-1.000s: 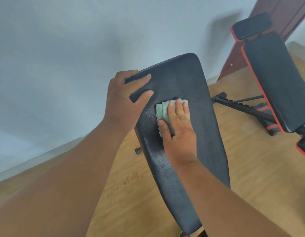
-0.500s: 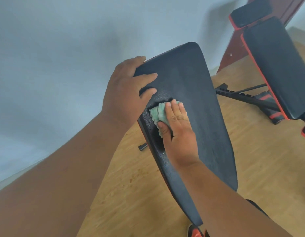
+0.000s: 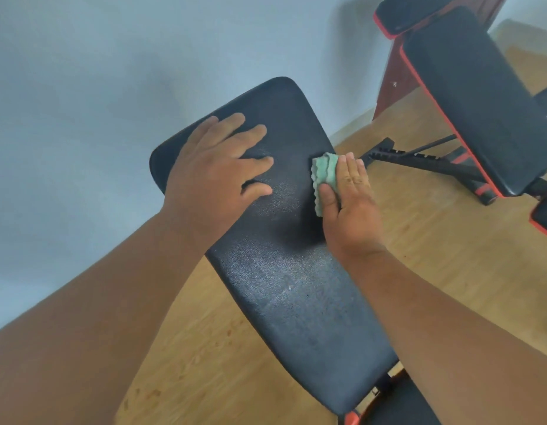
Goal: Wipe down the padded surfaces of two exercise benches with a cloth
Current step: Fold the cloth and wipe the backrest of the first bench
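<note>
Left hand (image 3: 215,170) flat on bench pad (image 3: 290,271); right hand (image 3: 348,197) presses cloth (image 3: 324,173).

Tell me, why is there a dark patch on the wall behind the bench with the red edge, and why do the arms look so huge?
Head view: the dark patch on the wall is the second bench's soft shadow; the wide-angle lens stretches the left forearm near the edge; a dull sheen shows on the near bench pad.
</note>
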